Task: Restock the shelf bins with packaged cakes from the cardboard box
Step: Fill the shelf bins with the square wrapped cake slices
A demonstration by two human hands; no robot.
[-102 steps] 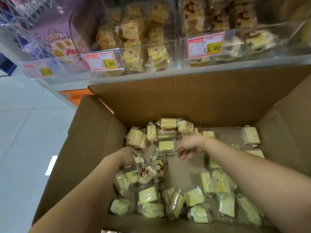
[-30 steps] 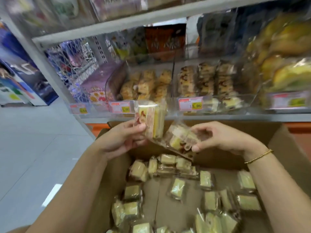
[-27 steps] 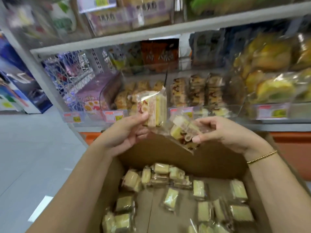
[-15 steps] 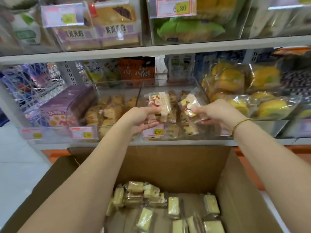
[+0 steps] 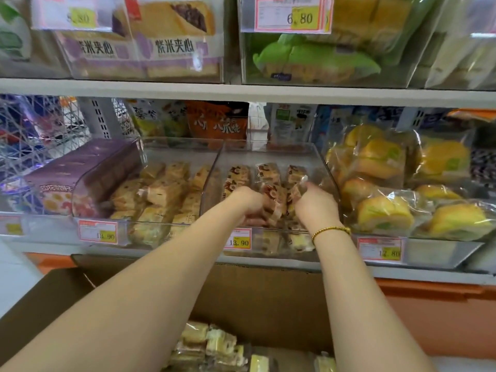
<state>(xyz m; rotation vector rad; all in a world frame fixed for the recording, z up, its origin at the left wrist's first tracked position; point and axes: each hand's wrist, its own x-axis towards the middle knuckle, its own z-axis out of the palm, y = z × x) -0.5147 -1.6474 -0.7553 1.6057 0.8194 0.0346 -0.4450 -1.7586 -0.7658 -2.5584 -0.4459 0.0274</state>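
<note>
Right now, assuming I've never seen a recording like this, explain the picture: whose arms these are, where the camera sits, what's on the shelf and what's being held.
No machine here: these are a person's two bare arms, filmed by one wide-angle camera worn on the head, looking forward and down. Both hands reach into a clear shelf bin of wrapped cakes. The right hand pinches a cake packet by its wrapper. The left hand is down among the packets; whether it grips one is hidden. Below stands the open cardboard box with more packaged cakes. The bin's price tag reads 13.90.
</note>
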